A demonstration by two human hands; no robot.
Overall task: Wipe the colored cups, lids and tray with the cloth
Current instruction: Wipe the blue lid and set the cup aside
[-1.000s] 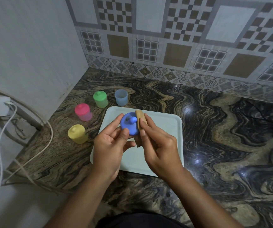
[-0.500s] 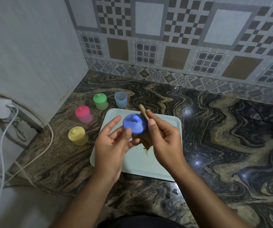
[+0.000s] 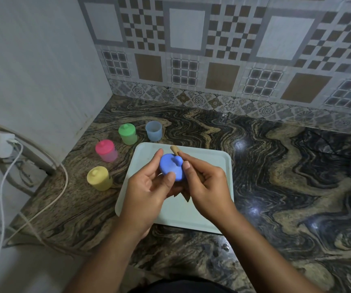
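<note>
Blue lid (image 3: 171, 169) is up in my left hand (image 3: 149, 191), over the middle of the pale tray (image 3: 212, 163), knob side facing me. My fingers curl round its left rim and underside, and my thumb presses on the near part of its top. My right hand (image 3: 208, 187) is closed round the tan cloth (image 3: 175, 149). One end of the cloth pokes out past the lid toward the tray's far edge, and a corner hangs below my palms. That thumb lies against the lid's right edge, so both hands meet on this one piece. I judge the lid to be light, stiff plastic, smooth enough to slip if I squeeze the domed top, so the rim is the place to hold it. That leaves the knob and the crease around it free for the cloth. The cloth looks soft and folds easily, so it should get into that crease. The open blue cup (image 3: 154, 131) stands just beyond the tray's far left corner. The green cup (image 3: 127, 134) is beside it, and the pink cup (image 3: 106, 150) and yellow cup (image 3: 99, 178) stand off the tray's left edge, all three capped. Whether those are wiped yet I cannot tell.
</note>
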